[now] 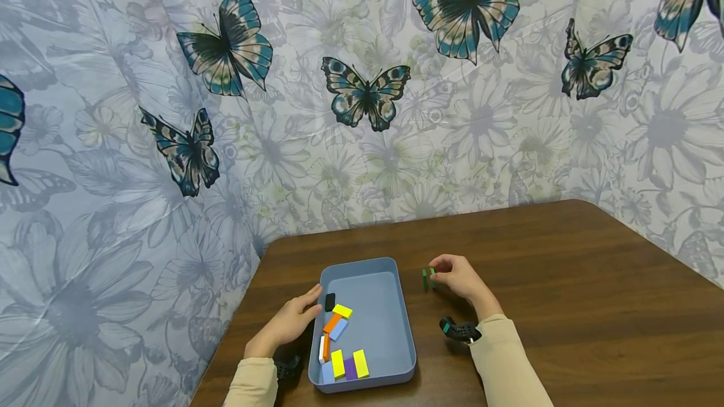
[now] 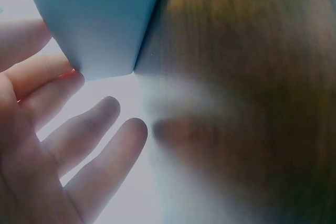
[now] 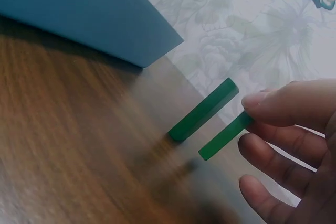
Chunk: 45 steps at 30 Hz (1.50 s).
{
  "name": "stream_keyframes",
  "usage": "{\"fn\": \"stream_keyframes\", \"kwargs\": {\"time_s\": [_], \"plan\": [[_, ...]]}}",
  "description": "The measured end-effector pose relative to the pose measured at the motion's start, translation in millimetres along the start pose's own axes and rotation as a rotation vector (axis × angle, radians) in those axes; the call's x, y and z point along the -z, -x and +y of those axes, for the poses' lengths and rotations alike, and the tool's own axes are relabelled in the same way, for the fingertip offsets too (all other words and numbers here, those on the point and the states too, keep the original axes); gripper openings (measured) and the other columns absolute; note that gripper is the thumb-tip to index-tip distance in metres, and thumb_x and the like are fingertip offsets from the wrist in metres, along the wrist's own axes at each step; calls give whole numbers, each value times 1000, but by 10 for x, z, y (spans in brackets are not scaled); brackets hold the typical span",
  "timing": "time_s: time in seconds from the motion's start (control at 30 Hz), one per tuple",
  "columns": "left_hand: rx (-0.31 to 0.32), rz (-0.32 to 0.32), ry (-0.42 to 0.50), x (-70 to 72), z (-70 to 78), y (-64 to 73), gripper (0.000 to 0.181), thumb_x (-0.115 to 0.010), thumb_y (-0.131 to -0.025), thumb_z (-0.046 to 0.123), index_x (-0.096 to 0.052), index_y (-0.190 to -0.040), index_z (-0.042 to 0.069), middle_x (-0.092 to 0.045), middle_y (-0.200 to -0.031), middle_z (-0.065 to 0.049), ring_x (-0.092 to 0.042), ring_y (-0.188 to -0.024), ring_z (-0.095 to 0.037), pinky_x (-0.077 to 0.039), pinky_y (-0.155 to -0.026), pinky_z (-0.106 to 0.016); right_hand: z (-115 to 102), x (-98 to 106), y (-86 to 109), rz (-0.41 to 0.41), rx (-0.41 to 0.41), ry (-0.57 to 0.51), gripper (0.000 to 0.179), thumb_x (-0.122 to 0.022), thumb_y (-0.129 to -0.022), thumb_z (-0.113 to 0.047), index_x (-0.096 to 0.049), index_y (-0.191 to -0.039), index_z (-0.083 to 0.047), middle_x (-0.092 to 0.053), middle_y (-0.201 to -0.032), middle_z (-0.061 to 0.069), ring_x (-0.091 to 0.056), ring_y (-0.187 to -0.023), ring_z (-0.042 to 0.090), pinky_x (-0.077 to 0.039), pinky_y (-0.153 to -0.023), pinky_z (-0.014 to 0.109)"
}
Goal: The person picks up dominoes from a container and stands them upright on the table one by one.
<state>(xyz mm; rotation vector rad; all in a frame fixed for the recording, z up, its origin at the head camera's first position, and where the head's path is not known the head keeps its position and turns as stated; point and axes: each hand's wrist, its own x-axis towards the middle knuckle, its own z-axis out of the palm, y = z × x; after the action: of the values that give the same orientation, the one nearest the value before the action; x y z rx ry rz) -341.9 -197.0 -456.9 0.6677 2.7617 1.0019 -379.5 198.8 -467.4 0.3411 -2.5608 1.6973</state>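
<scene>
My right hand [image 1: 460, 276] pinches a green domino [image 3: 226, 137] by its upper end between thumb and fingers. Right beside it, another green domino [image 3: 203, 111] stands upright on the table, to the right of a blue-grey tray [image 1: 404, 325]. My left hand [image 1: 291, 320] rests against the tray's left wall, its fingers extended and spread; in the left wrist view the fingertips [image 2: 73, 77] meet the outer wall. Along the tray's left and near sides lie several dominoes, among them a black one [image 1: 330, 302], an orange one [image 1: 332, 323] and a purple one [image 1: 351, 368].
The brown wooden table [image 1: 565, 306] extends far to the right. Behind it hangs a floral cloth [image 1: 481, 162] printed with butterflies. A black wrist device [image 1: 459, 330] is on the right wrist, and another [image 1: 288, 366] on the left.
</scene>
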Motion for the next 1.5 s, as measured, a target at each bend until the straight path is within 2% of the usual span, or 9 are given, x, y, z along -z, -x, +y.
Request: {"fn": "stream_keyframes", "kwargs": {"time_s": [0.47,0.63,1.03,1.3,1.5], "plan": [[0,3,-3,17,19,0,54,-42,-94,28,-24,-141,8,-18,-148,-7,-22,-133,-29,-26,-103,-51,13,-21,-22,7,-9,15,20,-63,-80,-6,-60,-100,-4,-60,-94,11,-53,-83,19,-44,-64,27],[-1,5,-10,15,26,3,54,-42,-94,28,-25,-141,8,-19,-148,-7,-23,-133,-29,-26,-103,-50,35,-26,-23,1,-15,6,20,-63,-80,-6,-60,-100,-3,-59,-96,11,-53,-85,19,-45,-68,27],[-5,-16,-7,7,13,-6,54,-41,-95,30,-22,-142,10,-17,-148,-7,-21,-134,-30,-26,-102,-52,66,16,-9,-21,-1,-5,30,-64,-80,-8,-56,-108,-1,-57,-101,12,-54,-88,20,-47,-68,28],[-2,-9,-1,-5,-3,-11,54,-42,-94,30,-23,-141,9,-18,-148,-6,-21,-134,-30,-25,-103,-52,-54,95,-5,20,6,18,35,-63,-82,-12,-50,-113,-1,-56,-105,17,-53,-93,22,-48,-74,31],[9,-10,-7,3,-3,5,54,-41,-95,31,-23,-141,10,-17,-148,-7,-22,-134,-30,-27,-102,-52,-255,126,-2,32,29,46,40,-62,-83,-16,-47,-117,-3,-55,-108,15,-54,-95,23,-48,-77,33]]}}
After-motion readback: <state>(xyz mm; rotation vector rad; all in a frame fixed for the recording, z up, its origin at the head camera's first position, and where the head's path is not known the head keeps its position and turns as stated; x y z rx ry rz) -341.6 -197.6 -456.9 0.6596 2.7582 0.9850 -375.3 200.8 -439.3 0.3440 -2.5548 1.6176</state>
